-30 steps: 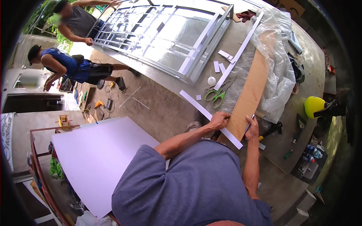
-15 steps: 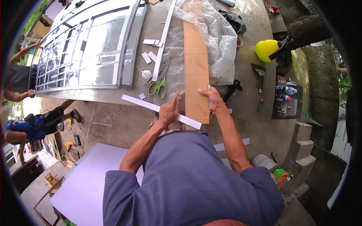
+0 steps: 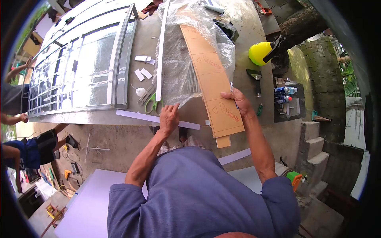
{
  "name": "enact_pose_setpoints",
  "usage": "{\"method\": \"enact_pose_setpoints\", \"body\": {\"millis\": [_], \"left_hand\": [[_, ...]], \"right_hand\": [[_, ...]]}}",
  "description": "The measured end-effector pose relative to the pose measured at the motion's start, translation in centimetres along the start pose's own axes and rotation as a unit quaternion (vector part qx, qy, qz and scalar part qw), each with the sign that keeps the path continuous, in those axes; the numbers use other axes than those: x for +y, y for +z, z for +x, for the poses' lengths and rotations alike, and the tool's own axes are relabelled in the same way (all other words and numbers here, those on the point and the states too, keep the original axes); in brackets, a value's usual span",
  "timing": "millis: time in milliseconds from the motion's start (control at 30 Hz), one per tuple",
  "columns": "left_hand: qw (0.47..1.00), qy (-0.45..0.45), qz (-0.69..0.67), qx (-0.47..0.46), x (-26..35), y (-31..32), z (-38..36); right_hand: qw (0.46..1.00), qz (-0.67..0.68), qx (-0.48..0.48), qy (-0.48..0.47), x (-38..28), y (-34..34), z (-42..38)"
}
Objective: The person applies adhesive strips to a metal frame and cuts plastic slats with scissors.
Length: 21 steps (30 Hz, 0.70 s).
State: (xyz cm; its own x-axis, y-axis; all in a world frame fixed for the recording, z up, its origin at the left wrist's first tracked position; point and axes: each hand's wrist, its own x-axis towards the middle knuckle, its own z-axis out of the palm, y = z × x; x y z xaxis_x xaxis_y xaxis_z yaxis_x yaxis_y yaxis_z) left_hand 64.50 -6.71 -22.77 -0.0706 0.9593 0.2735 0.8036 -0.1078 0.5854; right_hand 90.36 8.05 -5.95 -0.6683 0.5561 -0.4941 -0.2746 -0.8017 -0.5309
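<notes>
My right hand (image 3: 238, 102) grips the right edge of a long brown cardboard piece (image 3: 216, 85) with printed lettering, its near end lifted and tilted to the right. A thin blue-and-white object, too small to name, shows along the palm. Below that near end a narrower brown piece (image 3: 223, 142) sticks out. At the table edge my left hand (image 3: 170, 118) is closed over a white strip (image 3: 137, 116); its thumb is hidden. Just beyond those fingers lie green-handled scissors (image 3: 154, 105). Bubble wrap (image 3: 190, 55) covers the cardboard's far part.
A metal-framed glass panel (image 3: 95, 59) lies at left, a person (image 3: 18, 93) beside it. Another long white strip (image 3: 161, 55), a small white bottle (image 3: 140, 91) and a yellow sprayer (image 3: 260, 53) are on the table (image 3: 248, 43). Concrete steps (image 3: 317, 156) rise at right.
The cardboard's near end has swung right and toward me in my right hand. My left hand's index finger, raised before, now lies with the others. The camera view has shifted.
</notes>
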Motion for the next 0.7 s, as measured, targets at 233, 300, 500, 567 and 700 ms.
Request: {"method": "enact_pose_setpoints", "body": {"millis": [233, 300, 500, 567, 700], "left_hand": [[0.649, -0.335, -0.677, -0.087, 2.8, -0.4, 11.7], [0.568, -0.362, -0.733, -0.092, 3.8, -1.2, 16.6], [0.492, -0.367, -0.777, -0.139, 2.6, 3.4, 24.7], [0.426, -0.371, -0.813, -0.142, 1.3, 4.5, 25.0], [0.349, -0.319, -0.874, -0.109, -0.1, 4.7, 24.6]], "right_hand": [[0.960, -0.263, 0.080, -0.058, -0.5, 3.7, -4.3], [0.900, -0.417, 0.094, -0.085, -0.6, 4.8, -6.3], [0.712, -0.673, 0.198, 0.043, 2.7, 8.0, -14.3], [0.692, -0.674, 0.221, 0.135, 2.7, 12.8, -16.0], [0.545, -0.804, 0.238, 0.026, 7.8, 15.1, -20.1]]}}
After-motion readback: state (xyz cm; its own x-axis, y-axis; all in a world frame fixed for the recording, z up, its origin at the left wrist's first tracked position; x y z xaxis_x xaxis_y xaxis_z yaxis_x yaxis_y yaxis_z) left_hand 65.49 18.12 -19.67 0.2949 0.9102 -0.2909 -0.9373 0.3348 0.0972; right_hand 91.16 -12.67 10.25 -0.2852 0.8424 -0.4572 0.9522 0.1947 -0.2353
